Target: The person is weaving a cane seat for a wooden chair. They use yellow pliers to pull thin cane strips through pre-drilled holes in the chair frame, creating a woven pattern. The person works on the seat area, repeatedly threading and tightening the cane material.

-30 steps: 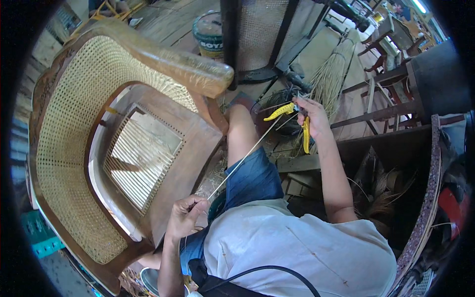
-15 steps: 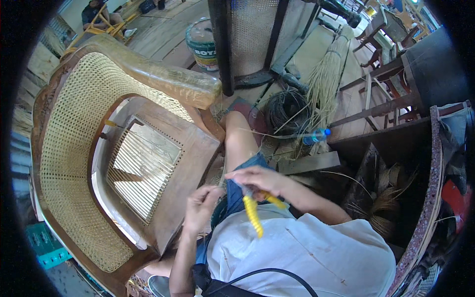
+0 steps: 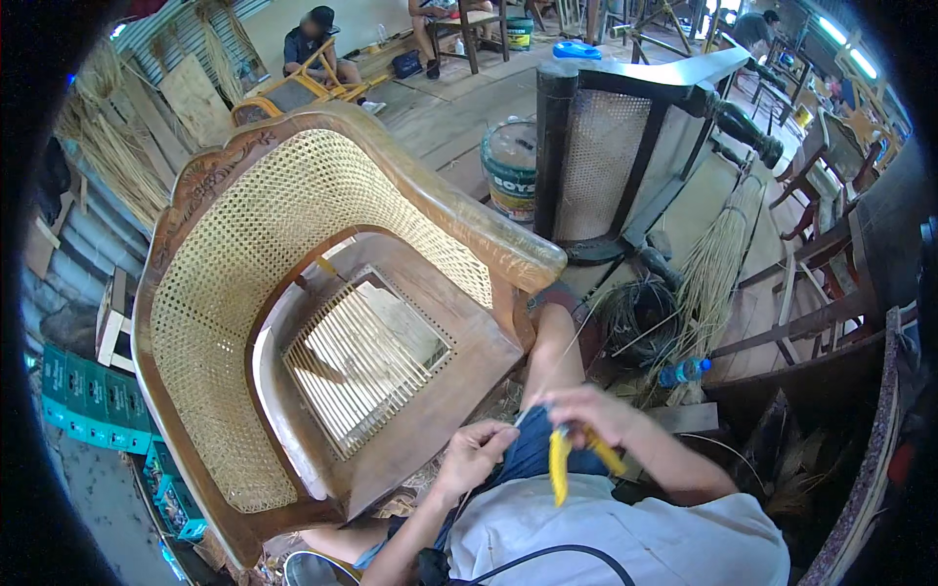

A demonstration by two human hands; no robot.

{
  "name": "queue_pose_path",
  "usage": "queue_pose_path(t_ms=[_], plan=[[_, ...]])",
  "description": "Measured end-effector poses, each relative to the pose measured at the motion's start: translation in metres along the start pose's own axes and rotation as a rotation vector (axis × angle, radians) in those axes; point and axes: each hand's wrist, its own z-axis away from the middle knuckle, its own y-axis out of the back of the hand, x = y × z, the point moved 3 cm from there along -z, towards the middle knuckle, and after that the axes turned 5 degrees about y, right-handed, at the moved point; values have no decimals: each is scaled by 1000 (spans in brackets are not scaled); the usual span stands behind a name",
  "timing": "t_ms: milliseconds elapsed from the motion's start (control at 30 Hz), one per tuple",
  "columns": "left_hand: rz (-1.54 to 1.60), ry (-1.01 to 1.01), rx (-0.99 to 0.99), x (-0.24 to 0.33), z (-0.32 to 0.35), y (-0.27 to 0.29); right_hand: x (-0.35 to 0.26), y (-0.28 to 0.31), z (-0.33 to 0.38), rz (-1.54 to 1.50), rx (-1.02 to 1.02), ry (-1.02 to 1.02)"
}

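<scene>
Over my lap, my left hand [image 3: 476, 456] pinches a thin pale cane strand [image 3: 525, 412] between thumb and fingers. Close to its right, my right hand [image 3: 598, 418] is closed around yellow-handled pliers [image 3: 558, 469]; motion blurs the hand, and the tool's jaws are mostly hidden. Left of my hands stands a carved wooden armchair [image 3: 493, 344] with a woven cane back [image 3: 210, 322]. Parallel cane strands [image 3: 342, 376] run one way across the opening in its seat, leaving one side of the opening uncovered. A small yellowish piece [image 3: 325, 265] sits at the seat's back edge.
Beyond my knee lie a dark wire-like coil [image 3: 640, 322], a bundle of cane [image 3: 728, 239] and a blue-capped bottle [image 3: 684, 372]. A paint bucket [image 3: 510, 171] and dark caned furniture [image 3: 606, 161] stand farther off. Green crates [image 3: 93, 396] are at left; a seated person [image 3: 311, 49] works behind.
The view has swung up and left, showing more of the room. My hands stay close together with the strand and pliers; the pliers' handles are turned slightly differently.
</scene>
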Motion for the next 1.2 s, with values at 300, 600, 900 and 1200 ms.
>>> queue_pose_path(t_ms=[300,600,900,1200], plan=[[-16,132,-16,8,17,5,14,-11,-13,-46,52,78],[-130,-184,9,5,15,-4,30,-26,-15,12,-42,113],[-283,-101,74,16,62,31,-10,28,-11,-69,153,175],[-159,-106,73,7,72,37,-42,63,-1,8,206,274]])
